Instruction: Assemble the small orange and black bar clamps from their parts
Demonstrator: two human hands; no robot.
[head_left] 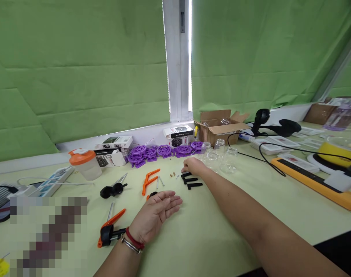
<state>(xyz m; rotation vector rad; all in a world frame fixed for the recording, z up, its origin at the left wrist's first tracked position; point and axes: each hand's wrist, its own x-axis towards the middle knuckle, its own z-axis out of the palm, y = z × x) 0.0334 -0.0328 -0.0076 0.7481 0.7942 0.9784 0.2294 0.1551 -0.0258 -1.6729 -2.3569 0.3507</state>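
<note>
My left hand (158, 211) rests palm up near the middle of the table, its fingers stretched out and holding nothing. Farther off, my right hand (193, 166) has its fingers pinched together over a row of black plastic rods (195, 185); what is between the fingertips is hidden. Tiny brass-coloured pieces (172, 174) lie left of that hand. Behind my left hand are an orange handle-like part (149, 181) and thin metal pins (159, 182). To its left sits an orange and black assembly (107, 234) with a metal rod, and beyond it a black double-cupped part (113, 189).
Purple plastic wheels (164, 151) line the back, beside clear glass jars (212, 159) and an open cardboard box (223, 129). An orange-lidded cup (84, 163) and power strip (52, 182) stand left. Right are a black cable (279, 144) and a long orange device (314, 182).
</note>
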